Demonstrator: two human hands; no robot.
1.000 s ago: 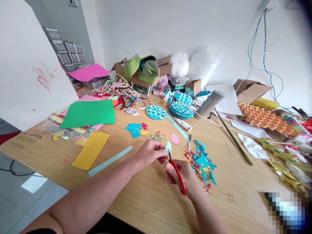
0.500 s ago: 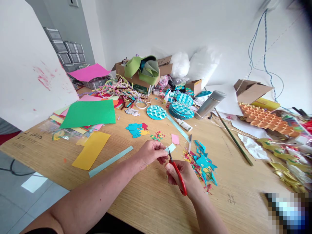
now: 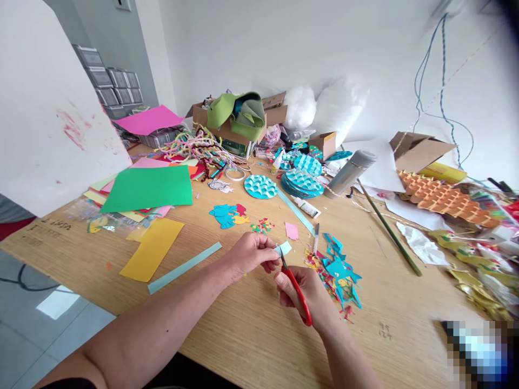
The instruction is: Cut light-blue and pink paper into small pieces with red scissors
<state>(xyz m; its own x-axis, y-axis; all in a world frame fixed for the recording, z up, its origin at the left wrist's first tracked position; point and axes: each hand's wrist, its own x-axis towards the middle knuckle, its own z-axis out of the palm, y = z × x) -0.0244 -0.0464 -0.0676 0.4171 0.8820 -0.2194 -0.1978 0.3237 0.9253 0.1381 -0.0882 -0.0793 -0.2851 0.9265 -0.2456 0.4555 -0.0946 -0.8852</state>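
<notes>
My left hand (image 3: pixel 261 253) pinches a small light-blue paper strip (image 3: pixel 285 248) whose end sticks out past the fingertips. My right hand (image 3: pixel 302 289) is closed round the red handles of a pair of scissors (image 3: pixel 299 294). The dark blades meet the paper just beside my left fingertips. On the table left of my hands lies a longer pale-blue strip (image 3: pixel 184 268). Beyond them are a small pink paper piece (image 3: pixel 291 230), colourful paper bits (image 3: pixel 263 225) and blue paper fish (image 3: pixel 223 215). Blue paper scraps (image 3: pixel 341 269) lie right of my right hand.
A craft knife (image 3: pixel 315 240) and a glue tube (image 3: pixel 307 207) lie beyond my hands. Scale-patterned blue discs (image 3: pixel 302 183) are stacked near a grey flask (image 3: pixel 351 174). Left are green (image 3: pixel 150 189) and yellow sheets (image 3: pixel 153 251). A green stick (image 3: pixel 389 227) lies right.
The end of the light-blue strip past my left fingertips has shifted slightly at the scissor blades. Both hands stay in nearly the same place.
</notes>
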